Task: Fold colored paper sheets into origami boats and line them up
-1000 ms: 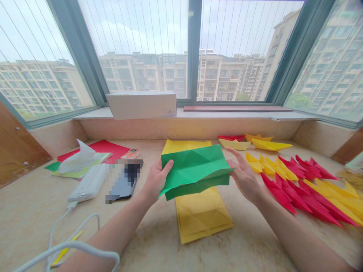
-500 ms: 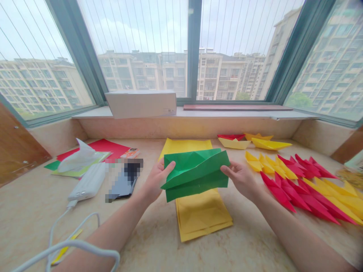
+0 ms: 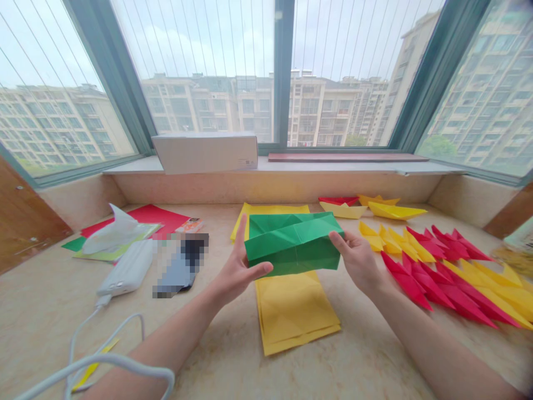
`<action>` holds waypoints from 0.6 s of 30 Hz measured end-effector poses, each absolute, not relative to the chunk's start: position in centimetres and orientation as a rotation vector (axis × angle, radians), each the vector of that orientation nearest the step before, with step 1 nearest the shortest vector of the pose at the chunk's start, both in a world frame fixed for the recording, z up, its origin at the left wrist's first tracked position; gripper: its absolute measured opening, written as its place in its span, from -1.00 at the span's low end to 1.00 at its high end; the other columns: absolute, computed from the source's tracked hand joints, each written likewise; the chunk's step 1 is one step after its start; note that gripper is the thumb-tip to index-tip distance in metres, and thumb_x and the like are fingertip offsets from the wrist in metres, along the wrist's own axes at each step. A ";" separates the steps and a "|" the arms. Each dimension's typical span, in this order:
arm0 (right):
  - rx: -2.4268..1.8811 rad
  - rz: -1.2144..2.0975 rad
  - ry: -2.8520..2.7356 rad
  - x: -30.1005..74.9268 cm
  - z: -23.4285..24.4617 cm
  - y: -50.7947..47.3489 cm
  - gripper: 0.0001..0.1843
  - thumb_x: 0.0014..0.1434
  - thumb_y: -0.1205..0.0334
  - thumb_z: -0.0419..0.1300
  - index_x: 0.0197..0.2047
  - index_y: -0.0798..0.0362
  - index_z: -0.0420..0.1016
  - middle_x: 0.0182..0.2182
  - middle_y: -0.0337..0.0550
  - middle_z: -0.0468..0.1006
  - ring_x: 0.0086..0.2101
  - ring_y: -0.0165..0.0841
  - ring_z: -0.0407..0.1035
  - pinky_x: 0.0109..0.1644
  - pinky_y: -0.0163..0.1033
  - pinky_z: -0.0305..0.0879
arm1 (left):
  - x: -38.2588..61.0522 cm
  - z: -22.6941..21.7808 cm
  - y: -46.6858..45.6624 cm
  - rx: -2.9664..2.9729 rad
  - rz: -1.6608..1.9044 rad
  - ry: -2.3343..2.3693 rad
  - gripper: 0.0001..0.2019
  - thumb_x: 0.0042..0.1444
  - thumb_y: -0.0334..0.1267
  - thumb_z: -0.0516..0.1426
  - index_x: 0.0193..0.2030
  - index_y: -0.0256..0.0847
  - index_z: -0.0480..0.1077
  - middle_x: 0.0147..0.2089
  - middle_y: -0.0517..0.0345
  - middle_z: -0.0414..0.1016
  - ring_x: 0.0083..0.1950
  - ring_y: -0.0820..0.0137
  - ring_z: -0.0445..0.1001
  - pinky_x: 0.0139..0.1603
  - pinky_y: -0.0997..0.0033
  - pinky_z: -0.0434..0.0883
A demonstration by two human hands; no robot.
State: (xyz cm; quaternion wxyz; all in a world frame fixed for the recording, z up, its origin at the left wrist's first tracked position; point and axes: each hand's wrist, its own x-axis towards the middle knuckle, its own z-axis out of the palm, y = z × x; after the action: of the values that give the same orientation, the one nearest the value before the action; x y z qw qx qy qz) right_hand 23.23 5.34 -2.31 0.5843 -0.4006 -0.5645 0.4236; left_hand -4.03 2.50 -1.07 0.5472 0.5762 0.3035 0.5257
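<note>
A folded green paper [image 3: 296, 240], creased lengthwise with a raised flap along its front, is held up over the counter. My right hand [image 3: 353, 256] pinches its right end, thumb in front and fingers behind. At the left end, my left hand [image 3: 233, 266] is spread, the index finger pointing up beside the edge and the thumb stretched across the lower left corner. Its other fingers are partly hidden. Below the green paper lies a stack of folded yellow paper [image 3: 297, 319], and more yellow paper [image 3: 275, 209] shows behind it.
On the right sit folded paper boats [image 3: 397, 211] and rows of red and yellow folded pieces [image 3: 449, 289]. On the left are a power bank [image 3: 127, 266] with a white cable [image 3: 120, 358], a blurred phone [image 3: 179, 272], and red paper [image 3: 160, 219]. A white box [image 3: 206, 154] stands on the sill.
My left hand has loosened from its pinch, with thumb and index finger now spread apart. The green paper has tilted, and its right end has shifted slightly right with my right hand.
</note>
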 end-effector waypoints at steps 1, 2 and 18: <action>-0.920 1.006 -1.328 23.2 -2.4 5.4 -0.62 0.16 -0.15 0.29 -0.19 -0.02 0.64 -0.30 -0.15 0.69 -0.30 -0.20 0.55 -0.25 -0.19 0.47 | -4.1 -1.1 2.6 1.387 1.257 0.777 0.18 -0.02 -0.16 0.39 0.50 0.09 -0.40 0.23 -0.02 0.44 0.13 0.16 0.50 0.13 0.22 0.41; -0.900 1.031 -1.339 23.2 -2.5 5.4 -0.64 0.17 -0.13 0.28 -0.16 -0.03 0.64 -0.28 -0.15 0.70 -0.29 -0.20 0.55 -0.23 -0.18 0.47 | -4.3 -1.1 2.7 1.416 1.258 0.828 0.12 -0.01 -0.17 0.39 0.50 0.06 -0.30 0.19 0.00 0.47 0.08 0.19 0.52 0.09 0.25 0.43; -0.735 1.155 -1.385 23.1 -3.3 5.3 -0.61 0.16 0.06 0.30 0.06 -0.08 0.55 0.01 -0.16 0.60 0.02 -0.12 0.45 0.05 -0.09 0.41 | -5.0 -0.4 2.7 1.534 1.158 0.967 -0.34 0.07 -0.04 0.31 0.31 -0.13 0.34 0.08 -0.01 0.57 0.07 0.07 0.50 0.07 0.22 0.42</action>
State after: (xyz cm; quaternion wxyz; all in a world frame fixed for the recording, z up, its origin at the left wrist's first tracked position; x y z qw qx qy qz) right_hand 23.06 5.28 -3.33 0.5623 -0.3121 -0.5881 0.4904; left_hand -5.00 2.67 -0.44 0.4751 0.6272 0.3956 0.4736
